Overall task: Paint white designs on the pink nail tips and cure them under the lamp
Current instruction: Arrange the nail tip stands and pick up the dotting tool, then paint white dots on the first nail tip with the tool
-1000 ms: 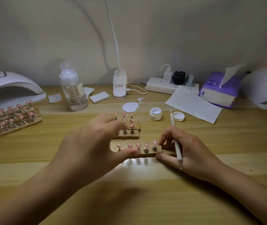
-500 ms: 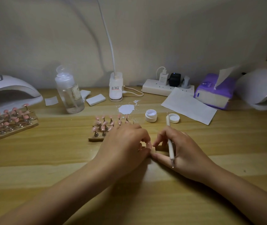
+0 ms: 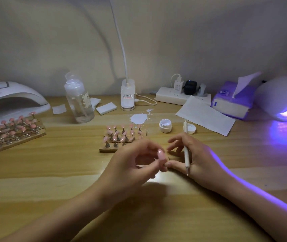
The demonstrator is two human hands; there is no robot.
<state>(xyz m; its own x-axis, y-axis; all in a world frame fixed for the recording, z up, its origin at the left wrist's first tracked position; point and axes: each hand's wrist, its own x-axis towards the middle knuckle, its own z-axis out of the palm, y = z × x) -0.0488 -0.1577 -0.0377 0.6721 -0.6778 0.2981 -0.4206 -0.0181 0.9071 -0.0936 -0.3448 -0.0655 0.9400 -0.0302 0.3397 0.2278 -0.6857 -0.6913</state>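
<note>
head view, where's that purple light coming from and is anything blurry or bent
In the head view the violet glow spills from the lit curing lamp at far right, pooling on the table and streaking along the right forearm; the left hand pinching a pink nail tip looks slightly motion-blurred; the wide-angle lens bows the table edge and the desk lamp's neck.

We see a smooth, light wood-grain worktop (image 3: 52, 172), glossy pink nail tips (image 3: 120, 132) on metal pins in raw wooden blocks, and beside them a clear plastic bottle (image 3: 80, 103).
</note>
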